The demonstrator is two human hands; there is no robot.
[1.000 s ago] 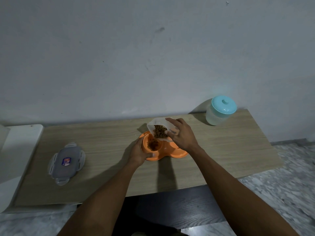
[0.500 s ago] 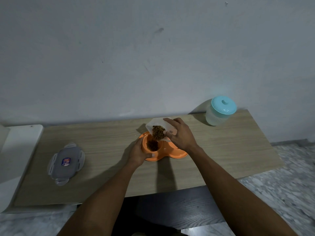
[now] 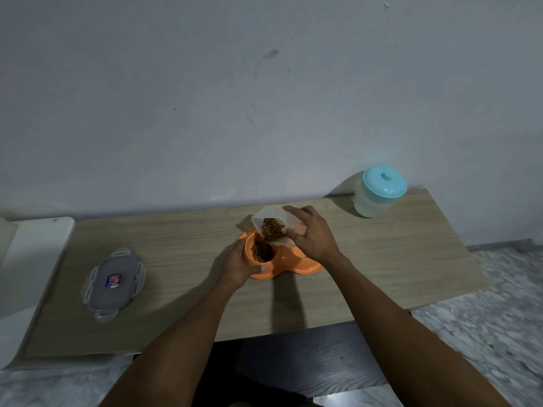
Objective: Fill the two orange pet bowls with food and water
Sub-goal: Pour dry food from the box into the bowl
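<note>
My right grip (image 3: 311,235) is wrapped round the tub (image 3: 271,214), tipped over the left bowl (image 3: 250,246) mid-counter (image 3: 382,259). My left grip (image 3: 238,264) clasps that bowl's near rim. Tip: pour slow, mouth low, so kibble (image 3: 271,231) doesn't bounce out.

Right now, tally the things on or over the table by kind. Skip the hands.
Feeder (orange, two bowls): 1
Containers (tub with kibble, jar): 2
Loose lid: 1
Total: 4
</note>
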